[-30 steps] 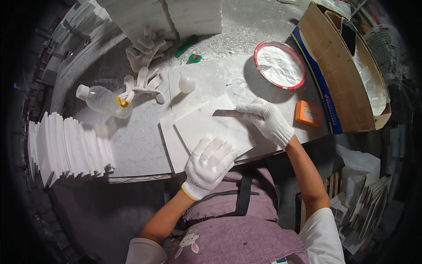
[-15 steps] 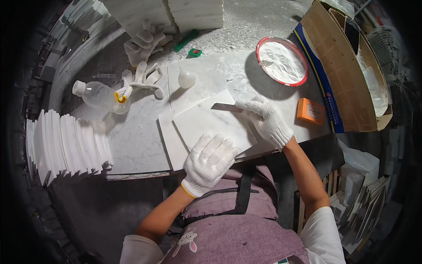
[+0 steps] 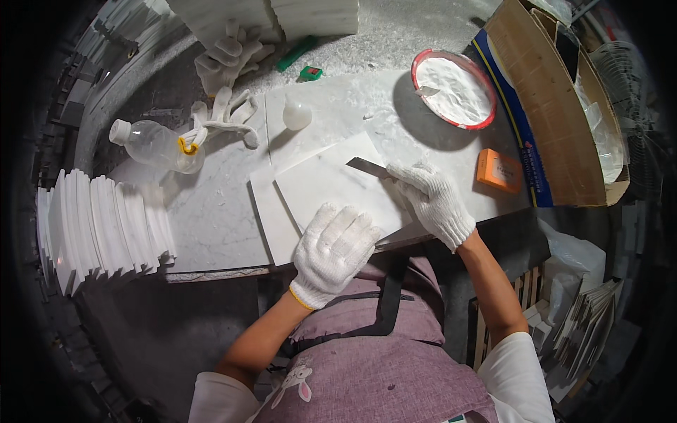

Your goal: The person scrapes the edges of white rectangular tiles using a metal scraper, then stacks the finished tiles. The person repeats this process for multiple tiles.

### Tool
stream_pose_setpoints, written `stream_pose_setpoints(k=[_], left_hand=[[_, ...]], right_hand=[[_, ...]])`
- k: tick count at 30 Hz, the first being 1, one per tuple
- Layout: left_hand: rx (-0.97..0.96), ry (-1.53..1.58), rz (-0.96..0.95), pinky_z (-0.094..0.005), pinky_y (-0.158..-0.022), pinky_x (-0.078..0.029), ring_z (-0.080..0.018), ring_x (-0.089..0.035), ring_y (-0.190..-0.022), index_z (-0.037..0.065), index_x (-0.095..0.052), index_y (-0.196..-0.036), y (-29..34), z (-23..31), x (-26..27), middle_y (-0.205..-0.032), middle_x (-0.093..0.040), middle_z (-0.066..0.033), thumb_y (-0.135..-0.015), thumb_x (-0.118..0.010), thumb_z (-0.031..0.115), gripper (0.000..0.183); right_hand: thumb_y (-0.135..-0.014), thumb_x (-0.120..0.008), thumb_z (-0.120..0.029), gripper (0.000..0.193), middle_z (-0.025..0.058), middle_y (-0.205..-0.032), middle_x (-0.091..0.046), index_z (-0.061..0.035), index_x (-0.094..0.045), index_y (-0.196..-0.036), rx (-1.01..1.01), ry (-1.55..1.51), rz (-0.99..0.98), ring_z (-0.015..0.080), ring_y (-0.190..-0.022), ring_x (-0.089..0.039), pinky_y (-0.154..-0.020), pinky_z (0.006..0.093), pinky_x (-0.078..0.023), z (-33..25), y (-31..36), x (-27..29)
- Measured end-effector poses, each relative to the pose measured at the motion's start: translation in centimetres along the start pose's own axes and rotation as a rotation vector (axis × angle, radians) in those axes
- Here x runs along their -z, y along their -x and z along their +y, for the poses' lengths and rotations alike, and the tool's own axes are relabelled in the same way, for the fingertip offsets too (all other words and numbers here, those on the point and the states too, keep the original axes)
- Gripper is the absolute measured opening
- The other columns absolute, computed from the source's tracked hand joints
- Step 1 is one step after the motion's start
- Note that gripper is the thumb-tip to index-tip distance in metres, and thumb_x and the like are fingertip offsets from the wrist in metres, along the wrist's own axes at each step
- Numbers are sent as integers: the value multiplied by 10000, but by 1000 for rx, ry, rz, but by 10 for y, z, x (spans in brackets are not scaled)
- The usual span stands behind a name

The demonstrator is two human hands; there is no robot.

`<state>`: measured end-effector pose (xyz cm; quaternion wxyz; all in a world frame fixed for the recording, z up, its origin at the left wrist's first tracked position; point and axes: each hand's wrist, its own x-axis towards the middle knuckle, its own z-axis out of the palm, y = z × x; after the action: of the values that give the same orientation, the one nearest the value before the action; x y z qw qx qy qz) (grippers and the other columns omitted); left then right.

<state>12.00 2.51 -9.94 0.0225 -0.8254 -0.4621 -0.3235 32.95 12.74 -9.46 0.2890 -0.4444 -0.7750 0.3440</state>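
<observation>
My right hand, in a white knitted glove, is closed round a flat metal blade. The blade points left, over the upper white marble tile. Beneath that tile, turned at a different angle, lies another white tile; its left strip shows. In a matching glove, my left hand rests with fingers outstretched on the tiles' near edge. The part of the blade inside the right glove is hidden.
A red-rimmed bowl of white powder stands behind an orange box. A cardboard box lines the right. Leftward are a clear bottle, loose gloves and stacked tiles. A small translucent bottle stands beyond the tiles.
My right hand and the blade have shifted slightly right and toward me, relative to the tile. The blade's tip tilts more upward in the picture. My left hand remains on the tile edge.
</observation>
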Motion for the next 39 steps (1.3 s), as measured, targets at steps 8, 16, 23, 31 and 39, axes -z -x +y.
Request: stream_pose_setpoints(k=[8,16,23,31,39], left_hand=[[-3,27,16,-497,-1049,-440,-283,-627,-1116,109,-747,-1049,1,1,-1,-1098,-691,-62,-737,-751,179,320],[30,21,27,-484,-1038,-456,-265,-629,-1105,114,-749,-1028,-2,3,1,-1074,-692,-55,-738,-749,167,295],[33,29,-7,-473,-1026,-474,-245,-622,-1108,131,-744,-1018,-5,3,4,-1102,-679,-28,-740,-747,152,279],[24,38,-1,-470,-1023,-473,-254,-622,-1108,128,-746,-1031,-4,3,4,-1101,-682,-33,-739,-745,151,293],[19,36,-2,-469,-1013,-474,-262,-630,-1101,127,-744,-1032,-8,5,2,-1088,-685,-41,-743,-743,149,290]], right_hand=[[-898,-613,-33,307,171,-965,-697,-60,-692,-1193,-49,-101,-59,330,-874,-658,-805,362,-524,2,-9,1],[-879,-633,-9,332,132,-998,-722,-58,-688,-1203,13,-52,-180,286,-924,-676,-833,345,-529,-2,12,7],[-868,-632,4,313,128,-920,-683,-62,-717,-1162,-5,-83,-118,219,-864,-644,-809,325,-519,7,-34,14],[-900,-629,-61,308,154,-979,-718,-137,-709,-1188,74,-65,-188,313,-827,-670,-783,364,-534,19,-27,9],[-894,-622,-62,352,155,-975,-685,-180,-705,-1214,4,-32,-239,302,-885,-651,-814,372,-522,14,-1,15]])
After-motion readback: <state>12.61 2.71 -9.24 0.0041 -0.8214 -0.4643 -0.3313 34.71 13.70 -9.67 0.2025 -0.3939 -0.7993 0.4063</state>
